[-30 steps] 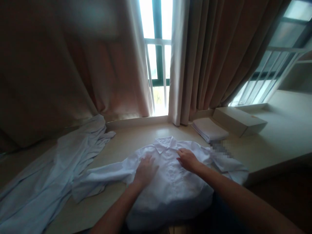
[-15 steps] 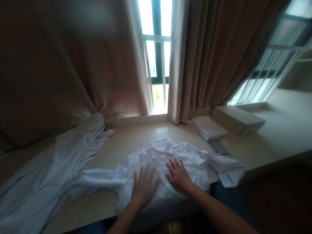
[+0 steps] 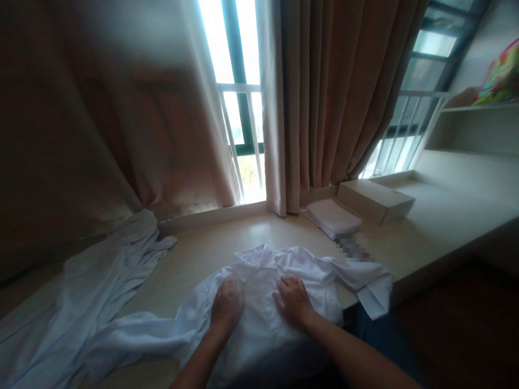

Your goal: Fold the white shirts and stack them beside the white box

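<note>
A white collared shirt [image 3: 300,265] lies front-up on the pale wooden table [image 3: 203,243], its lower part hanging over the near edge. My left hand [image 3: 227,305] rests on the shirt's chest just below the collar with its fingers curled into the cloth. My right hand [image 3: 292,299] lies beside it on the other half of the chest, fingers bent and pressing on the fabric. One sleeve trails left along the table, the other lies folded at the right edge.
A heap of pale cloth [image 3: 77,302] covers the table's left side. A folded white stack [image 3: 333,217] and a flat cardboard box [image 3: 375,200] sit at the back right. Brown curtains [image 3: 324,86] hang before a barred window [image 3: 239,108].
Both hands slid down the shirt from near the collar, then back up. The fingers went from flat and spread to curled, and the collar and shoulders have bunched. The view shifted right.
</note>
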